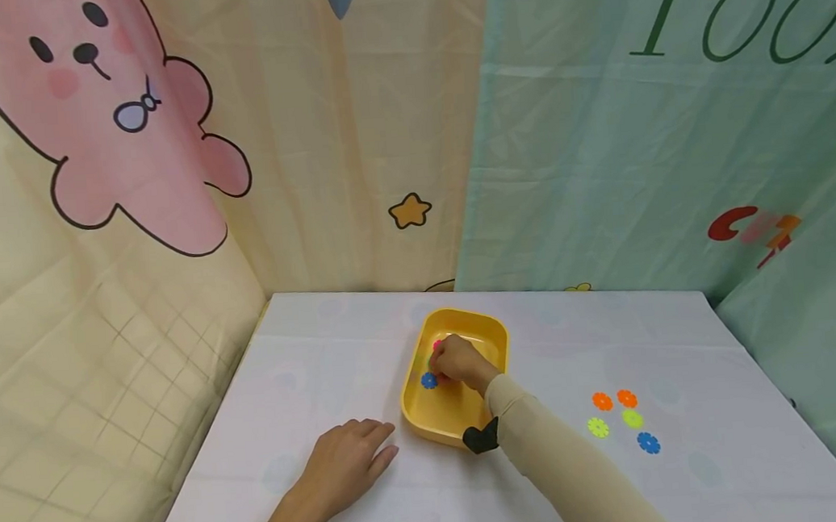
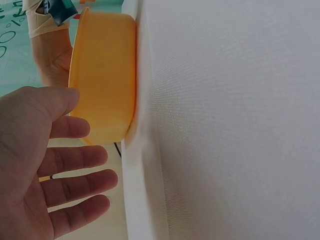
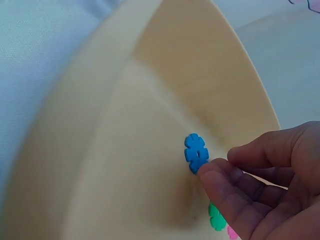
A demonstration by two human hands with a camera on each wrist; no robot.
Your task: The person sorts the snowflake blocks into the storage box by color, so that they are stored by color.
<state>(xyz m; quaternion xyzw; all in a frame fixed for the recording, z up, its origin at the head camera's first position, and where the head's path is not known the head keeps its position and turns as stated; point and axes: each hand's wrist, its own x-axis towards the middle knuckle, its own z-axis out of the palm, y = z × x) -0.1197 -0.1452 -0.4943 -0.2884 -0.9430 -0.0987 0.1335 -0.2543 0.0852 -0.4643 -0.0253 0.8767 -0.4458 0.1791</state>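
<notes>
A yellow plastic tray [image 1: 420, 422] stands on the table with small flower-shaped pieces in it. My right hand [image 1: 461, 361] reaches inside, its fingers bent and the thumb slightly apart from them. Right by these fingertips is a blue flower piece [image 3: 196, 151], partly overlapped by one finger; whether they touch cannot be told. Beneath the hand a green piece [image 3: 217, 218] and a pink piece [image 3: 232, 233] show in part. My left hand [image 1: 350, 460] is beside the tray's near left corner, fingers spread and holding nothing.
On the table right of the tray lie two orange pieces [image 1: 602, 401], two yellow-green pieces [image 1: 599, 427] and a blue piece [image 1: 648, 442]. Printed curtains [image 1: 351, 136] enclose the white table [image 1: 308, 358] at the back and sides. A dark strap piece [image 1: 481, 437] hangs at the right sleeve.
</notes>
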